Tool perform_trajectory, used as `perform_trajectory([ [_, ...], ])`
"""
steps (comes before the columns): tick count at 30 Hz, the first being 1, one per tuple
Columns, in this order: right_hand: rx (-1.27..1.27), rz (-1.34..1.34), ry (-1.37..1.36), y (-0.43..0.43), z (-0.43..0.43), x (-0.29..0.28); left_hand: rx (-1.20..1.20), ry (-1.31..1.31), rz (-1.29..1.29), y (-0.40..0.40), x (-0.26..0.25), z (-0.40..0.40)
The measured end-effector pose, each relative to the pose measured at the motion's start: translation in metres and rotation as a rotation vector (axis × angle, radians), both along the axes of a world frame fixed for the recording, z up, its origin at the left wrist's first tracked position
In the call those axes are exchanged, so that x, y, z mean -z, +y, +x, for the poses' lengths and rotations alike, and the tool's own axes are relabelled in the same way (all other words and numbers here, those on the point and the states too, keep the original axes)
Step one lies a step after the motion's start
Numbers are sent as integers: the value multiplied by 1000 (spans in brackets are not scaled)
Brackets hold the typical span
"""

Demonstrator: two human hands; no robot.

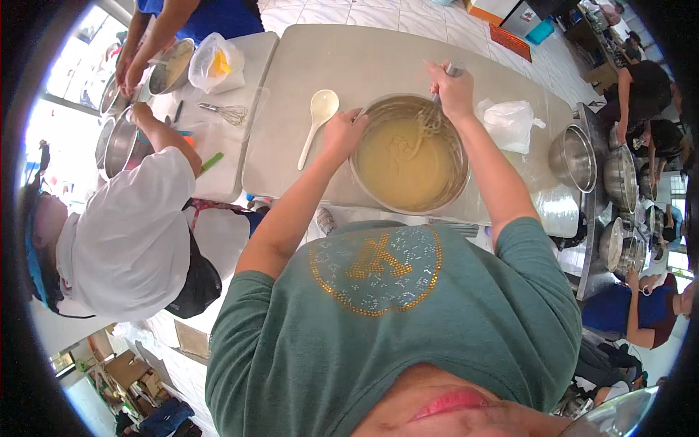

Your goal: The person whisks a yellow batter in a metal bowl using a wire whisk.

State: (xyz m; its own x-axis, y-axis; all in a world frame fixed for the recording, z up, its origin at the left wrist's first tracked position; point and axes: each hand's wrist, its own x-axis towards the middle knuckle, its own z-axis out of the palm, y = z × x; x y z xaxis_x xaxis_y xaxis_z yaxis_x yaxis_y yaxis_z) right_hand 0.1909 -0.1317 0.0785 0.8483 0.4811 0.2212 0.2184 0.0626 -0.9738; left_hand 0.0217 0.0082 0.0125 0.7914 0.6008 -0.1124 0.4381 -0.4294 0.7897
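Observation:
A wide stainless steel mixing bowl (367,183) stands on the table before me, holding pale yellow batter (401,164). My left hand (345,133) grips the bowl's upper left rim. In my right hand (452,93) is the handle of a wire whisk (431,119), tilted at the bowl's upper right. Its wires are coated in batter, and a thick ribbon of batter lies on the surface below them. Batter is smeared along the inner right wall. Left of the bowl rests a cream-coloured ladle-like spoon (323,106), near my left hand.
On the pale folding table (349,60), a white plastic bag (508,125) sits right of my right forearm. An empty steel bowl (570,158) stands further right. Leftward, a person in white (131,235) works at an adjoining table with bowls, another whisk (232,113) and a plastic bag (217,65).

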Motion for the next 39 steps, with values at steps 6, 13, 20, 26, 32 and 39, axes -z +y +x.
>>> perform_trajectory([
  [6,-84,249,365,54,-49,12,-60,-110,-5,-6,14,6],
  [13,-169,242,301,0,-24,22,-114,-108,-188,-5,6,7],
  [20,-194,83,-1,46,-55,46,-161,-128,-49,-8,14,16],
  [26,-313,-42,288,-12,-36,5,-238,-145,-94,-5,13,4],
  [32,35,328,357,41,1,46,-219,-49,-52,-19,4,2],
  [39,-423,-16,529,-24,-66,41,-74,-319,-582,-11,14,-3],
])
